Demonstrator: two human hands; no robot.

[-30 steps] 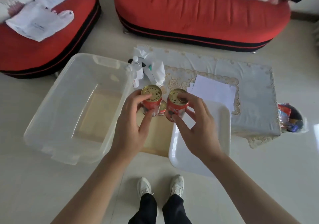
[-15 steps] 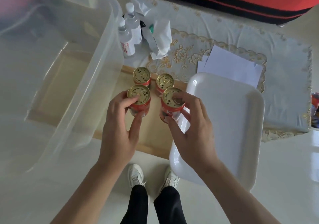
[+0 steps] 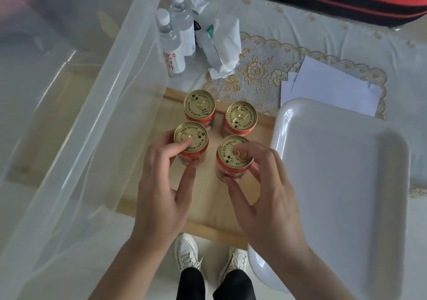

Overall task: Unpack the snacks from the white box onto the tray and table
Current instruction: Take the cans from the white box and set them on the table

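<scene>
While your left hand (image 3: 159, 184) curls round the near left can (image 3: 190, 137), your right hand (image 3: 261, 193) grips the near right can (image 3: 233, 155) by its top rim. Both are upright over the wooden tabletop (image 3: 212, 209), and I cannot tell whether they touch it. The far left can (image 3: 199, 106) and far right can (image 3: 241, 117) stand just behind. The clear box (image 3: 92, 114) lies left, the white tray (image 3: 335, 184) right, and the water bottles (image 3: 175, 40) beyond.
</scene>
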